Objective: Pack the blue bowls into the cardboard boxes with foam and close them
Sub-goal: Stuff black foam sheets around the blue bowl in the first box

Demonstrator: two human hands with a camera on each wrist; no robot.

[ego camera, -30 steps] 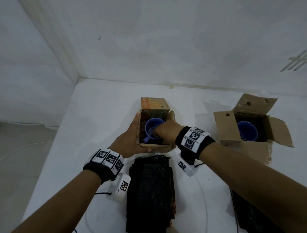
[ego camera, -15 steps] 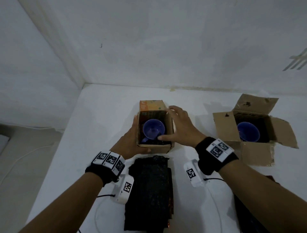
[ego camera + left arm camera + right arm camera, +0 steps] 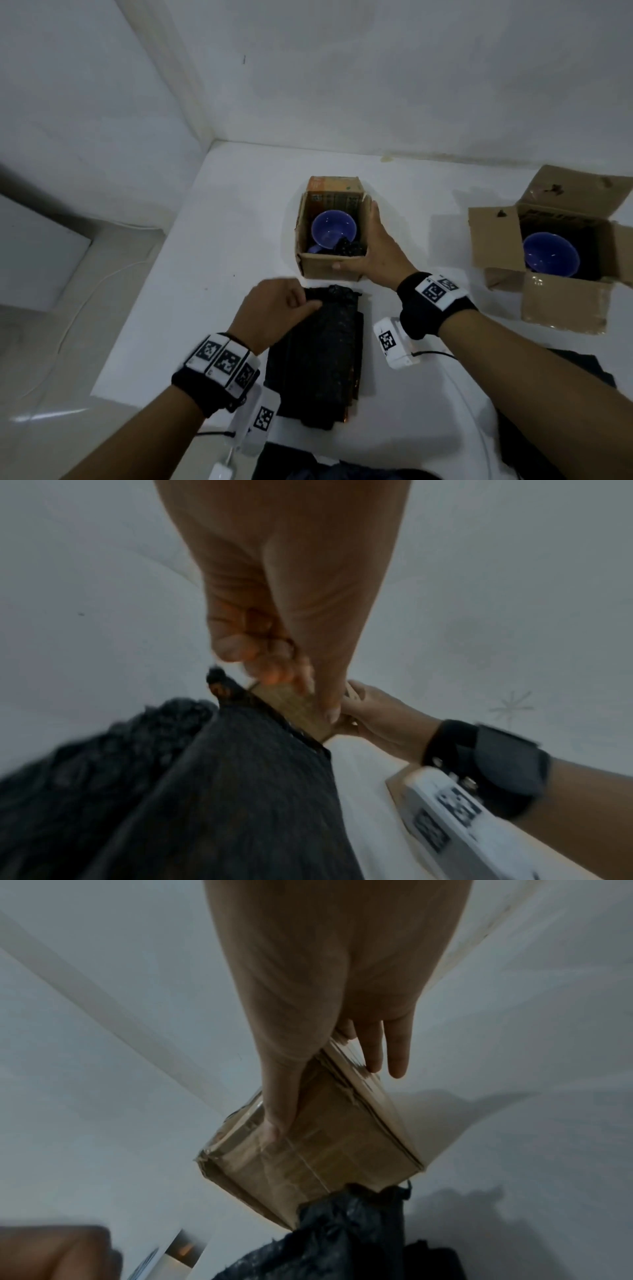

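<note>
Blue bowls sit 1 to a box: 1 bowl (image 3: 334,229) tilts inside the near cardboard box (image 3: 329,270), with a scrap of dark foam already wedged at its lower right, and the other bowl (image 3: 550,253) rests deep in the far box (image 3: 548,301) to the right, flaps spread wide. We judge the bowls to be glazed ceramic, so hard, smooth, fairly weighty and liable to chip; we would take 1 by the rim or cup it from beneath, never pinch it by a slick wall. The foam stack (image 3: 322,346), black and pitted, looks light and squashy, and should bend to fit; its top edge or a corner is the place to peel 1 sheet free. Thin cardboard walls will flex, so we brace them.

Our right hand (image 3: 371,255) does just that, straight fingers laid flat along the near box's right wall, thumb pressed against the front face. Our left hand (image 3: 277,308) hovers at the upper end of the foam stack with fingers curled; whether they already pinch a sheet we cannot tell, since the left wrist view is blurred there.

Hidden from us: the base of the tilted bowl, whatever lines the box floors, and how many sheets the stack holds. More dark material at the lower right is cut off by the frame.
</note>
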